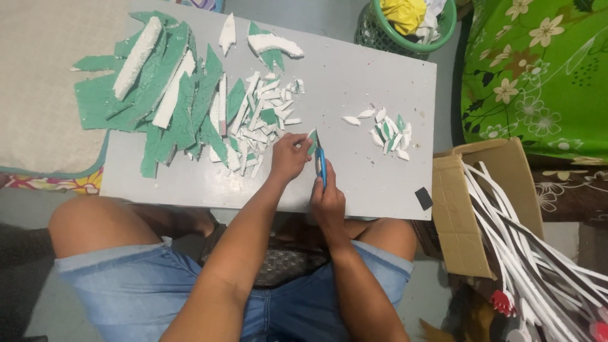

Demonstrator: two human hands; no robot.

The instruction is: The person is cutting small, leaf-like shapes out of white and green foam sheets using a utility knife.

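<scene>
On the grey board (354, 82) lie, left to right, green-and-white foam offcuts (164, 95) and a small pile of leaf-shaped pieces (387, 132). Left hand (288, 158) pinches a foam piece (311, 142) at the board's centre; right hand (327, 201) grips a blue craft knife (322, 166), blade touching it.

Green basket (373, 31), cardboard box (459, 218), flowered cloth (538, 69)
</scene>
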